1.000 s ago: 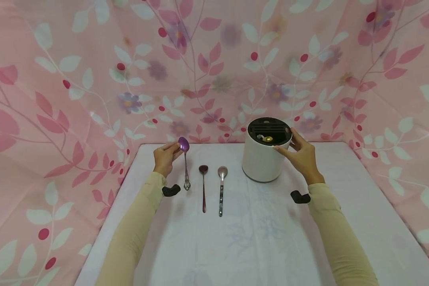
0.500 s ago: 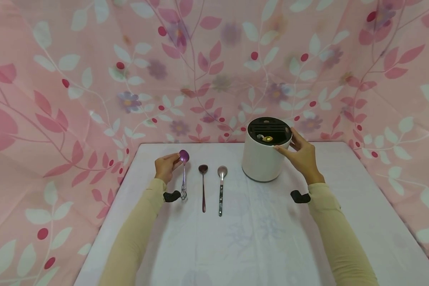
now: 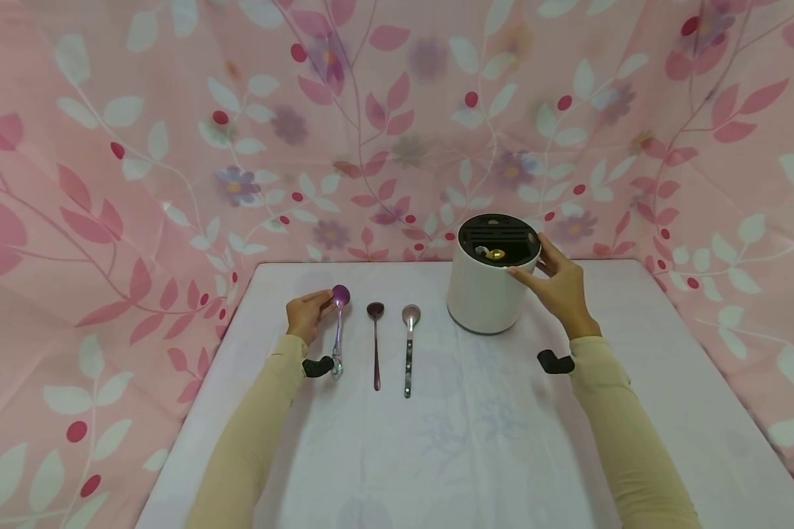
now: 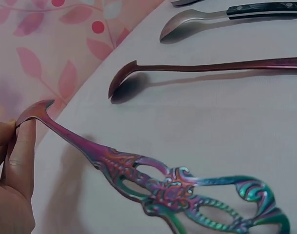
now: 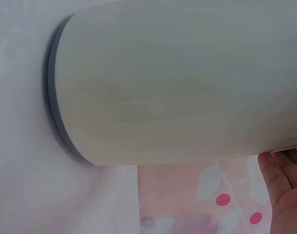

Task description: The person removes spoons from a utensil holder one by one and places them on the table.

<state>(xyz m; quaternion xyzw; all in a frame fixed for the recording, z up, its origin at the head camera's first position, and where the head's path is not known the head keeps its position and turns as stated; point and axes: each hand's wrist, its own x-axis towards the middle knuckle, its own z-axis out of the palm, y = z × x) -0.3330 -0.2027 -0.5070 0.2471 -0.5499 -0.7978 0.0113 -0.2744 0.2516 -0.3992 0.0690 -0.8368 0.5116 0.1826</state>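
Note:
My left hand (image 3: pixel 304 314) pinches a purple, iridescent spoon (image 3: pixel 340 295) by its bowl, the ornate openwork handle pointing toward me. In the left wrist view that spoon's handle (image 4: pixel 126 170) slants over the white cloth, with a shadow below. To its right lie a dark reddish long-handled spoon (image 3: pixel 375 310) and a silver spoon with a black riveted handle (image 3: pixel 408 360). My right hand (image 3: pixel 562 294) grips the upper rim of a white cylindrical utensil holder (image 3: pixel 483 297), thumb in front and fingers behind. A gold spoon head and a silver one show in its black slotted top.
The table (image 3: pixel 463 455) is covered with a white cloth. Close behind it hangs a pink floral curtain (image 3: pixel 397 132), which also runs along both sides. A black wrist mount (image 3: pixel 556 362) sits on each sleeve cuff.
My left hand has lowered the purple spoon toward the table, its handle swinging nearer to me and its bowl dropping. The right hand stays on the utensil holder.

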